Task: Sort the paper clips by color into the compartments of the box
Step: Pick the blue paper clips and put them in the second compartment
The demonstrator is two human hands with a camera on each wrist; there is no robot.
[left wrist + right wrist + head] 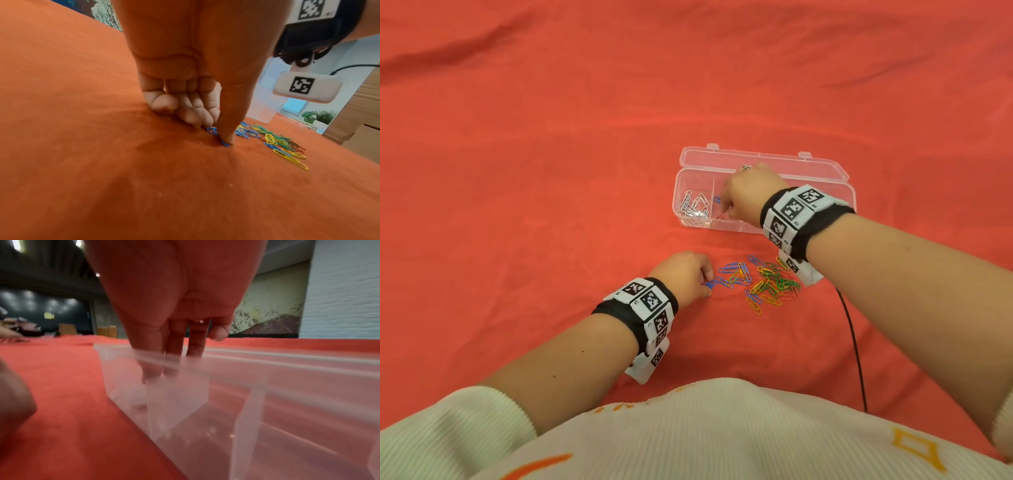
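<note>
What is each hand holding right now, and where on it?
The left hand pinches a blue paper clip at its end, against the cloth. The right hand reaches into the box; any hold is hidden.

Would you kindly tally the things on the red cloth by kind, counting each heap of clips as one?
Hands: 2 (left hand pinching a blue clip, right hand)
Clear box: 1
Loose coloured clip heap: 1
Silver clip heap in the box: 1
Black cable: 1
Total: 6
</note>
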